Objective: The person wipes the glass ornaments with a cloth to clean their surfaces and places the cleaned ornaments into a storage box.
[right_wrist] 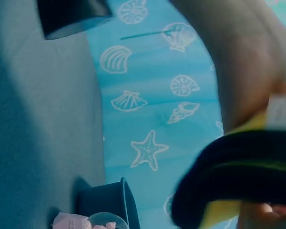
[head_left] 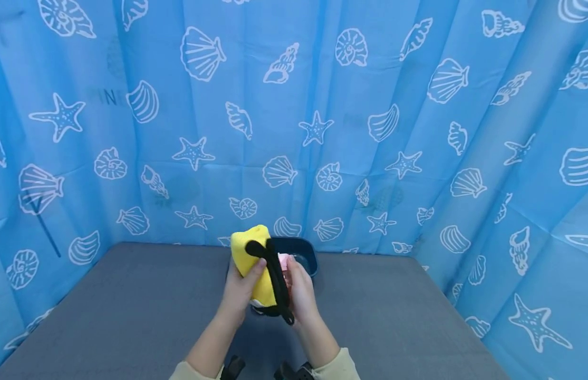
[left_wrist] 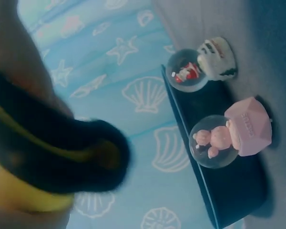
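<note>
Both hands are raised over the table, holding a soft yellow cloth item with thick black edging (head_left: 262, 287) between them. My left hand (head_left: 239, 293) grips its left side, thumb lying across the yellow front. My right hand (head_left: 302, 290) holds the right side by the black edging. A white label (right_wrist: 280, 112) shows on the cloth in the right wrist view. Beyond the hands stands a pink-based snow globe (left_wrist: 250, 126) with a small pink figure inside. Next to it is a second snow globe (left_wrist: 218, 59) with a white base and a red-and-white figure.
A dark blue plastic bin (head_left: 307, 253) sits behind the snow globes near the table's back edge, partly hidden by the hands. The grey table (head_left: 379, 306) ends at a blue curtain (head_left: 317, 79) with white shell prints, which also runs along both sides.
</note>
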`<move>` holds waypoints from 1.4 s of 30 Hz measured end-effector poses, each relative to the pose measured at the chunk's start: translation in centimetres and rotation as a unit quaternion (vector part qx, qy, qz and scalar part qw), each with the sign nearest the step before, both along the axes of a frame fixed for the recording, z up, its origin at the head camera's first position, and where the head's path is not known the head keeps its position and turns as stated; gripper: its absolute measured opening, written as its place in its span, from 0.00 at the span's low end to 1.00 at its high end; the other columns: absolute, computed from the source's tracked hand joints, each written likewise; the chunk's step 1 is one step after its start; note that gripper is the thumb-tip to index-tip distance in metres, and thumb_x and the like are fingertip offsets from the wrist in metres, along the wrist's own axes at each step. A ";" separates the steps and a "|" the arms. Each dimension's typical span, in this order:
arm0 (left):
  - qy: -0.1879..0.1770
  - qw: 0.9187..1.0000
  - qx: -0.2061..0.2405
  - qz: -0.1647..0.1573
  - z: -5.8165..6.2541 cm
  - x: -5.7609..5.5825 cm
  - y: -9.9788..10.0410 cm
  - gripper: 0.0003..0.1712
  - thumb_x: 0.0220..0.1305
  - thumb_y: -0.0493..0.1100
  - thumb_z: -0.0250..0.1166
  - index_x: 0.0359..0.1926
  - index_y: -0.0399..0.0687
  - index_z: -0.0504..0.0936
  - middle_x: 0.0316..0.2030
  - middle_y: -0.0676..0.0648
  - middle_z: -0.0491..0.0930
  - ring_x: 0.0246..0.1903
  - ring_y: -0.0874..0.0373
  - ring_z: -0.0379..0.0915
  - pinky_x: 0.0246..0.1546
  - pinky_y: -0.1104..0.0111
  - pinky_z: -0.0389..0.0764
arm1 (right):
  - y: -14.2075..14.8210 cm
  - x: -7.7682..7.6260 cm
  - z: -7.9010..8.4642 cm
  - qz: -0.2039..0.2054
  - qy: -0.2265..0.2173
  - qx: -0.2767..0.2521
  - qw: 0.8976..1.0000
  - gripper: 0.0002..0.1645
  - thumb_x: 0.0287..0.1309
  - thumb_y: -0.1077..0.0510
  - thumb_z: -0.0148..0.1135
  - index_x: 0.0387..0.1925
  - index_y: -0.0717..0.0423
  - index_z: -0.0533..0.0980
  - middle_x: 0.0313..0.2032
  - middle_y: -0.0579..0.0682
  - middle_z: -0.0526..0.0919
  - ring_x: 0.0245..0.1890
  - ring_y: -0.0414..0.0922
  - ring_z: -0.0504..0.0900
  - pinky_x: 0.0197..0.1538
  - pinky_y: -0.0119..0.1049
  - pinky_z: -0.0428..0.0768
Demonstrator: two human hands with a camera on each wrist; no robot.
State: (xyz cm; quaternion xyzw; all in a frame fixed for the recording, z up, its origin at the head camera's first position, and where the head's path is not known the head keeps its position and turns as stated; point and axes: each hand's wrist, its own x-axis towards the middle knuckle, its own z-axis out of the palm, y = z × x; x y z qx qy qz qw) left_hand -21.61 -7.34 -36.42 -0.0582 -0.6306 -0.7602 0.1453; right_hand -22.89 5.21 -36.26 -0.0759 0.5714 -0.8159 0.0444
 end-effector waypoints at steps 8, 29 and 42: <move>-0.043 0.997 -0.016 0.064 -0.5 -0.5 0.6 0.41 0.59 0.47 0.72 0.66 0.41 0.60 0.49 0.41 0.71 0.48 0.48 0.69 0.50 0.59 0.72 | -0.9 0.7 -0.1 0.050 0.040 0.076 0.995 0.31 0.70 0.36 0.45 0.52 0.58 0.71 0.37 0.50 0.77 0.36 0.43 0.79 0.40 0.35 0.78; -0.097 0.981 0.125 0.111 -0.4 -0.8 -1.1 0.36 0.66 0.64 0.57 0.60 0.40 0.61 0.44 0.44 0.72 0.37 0.60 0.75 0.35 0.73 0.79 | -0.3 1.2 -0.5 0.059 0.029 0.047 0.997 0.32 0.74 0.45 0.45 0.63 0.67 0.64 0.49 0.52 0.75 0.44 0.42 0.76 0.50 0.35 0.78; -0.087 0.995 0.045 0.006 0.0 0.2 -0.5 0.31 0.71 0.57 0.54 0.61 0.41 0.58 0.45 0.43 0.69 0.43 0.54 0.69 0.43 0.65 0.73 | 0.4 0.8 0.1 0.058 0.043 0.017 0.997 0.24 0.67 0.55 0.46 0.60 0.61 0.58 0.51 0.53 0.69 0.46 0.46 0.72 0.50 0.37 0.75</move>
